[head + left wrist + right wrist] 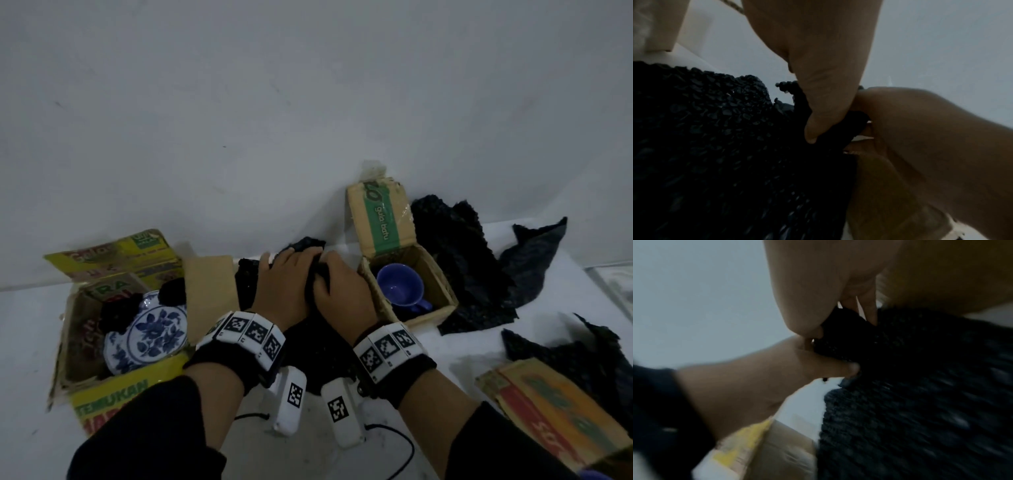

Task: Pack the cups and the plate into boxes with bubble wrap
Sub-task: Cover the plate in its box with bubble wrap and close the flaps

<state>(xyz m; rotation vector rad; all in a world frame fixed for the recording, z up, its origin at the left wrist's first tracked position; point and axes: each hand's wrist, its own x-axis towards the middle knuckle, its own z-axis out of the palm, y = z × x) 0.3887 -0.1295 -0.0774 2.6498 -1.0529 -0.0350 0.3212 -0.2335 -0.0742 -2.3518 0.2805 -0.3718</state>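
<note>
A black bubble wrap bundle (pixel 317 342) lies on the white table between two boxes. My left hand (pixel 287 277) and right hand (pixel 337 284) meet on top of it, and both grip its gathered upper edge. In the left wrist view my left thumb (pixel 813 126) presses into the bubble wrap (pixel 715 146). The right wrist view shows my right fingers (pixel 869 311) pinching the bubble wrap (pixel 920 386). Whatever the wrap holds is hidden. A blue-and-white plate (pixel 150 330) leans inside the yellow box (pixel 113 397) at left. A purple cup (pixel 399 287) sits in the small brown box (pixel 442 308) at right.
Loose black bubble wrap sheets (pixel 462 260) lie right of the small box, with another sheet (pixel 561 346) nearer me. Flattened cartons (pixel 555 414) are stacked at the lower right. A wall runs close behind the table. Some black wrap lies in the yellow box beside the plate.
</note>
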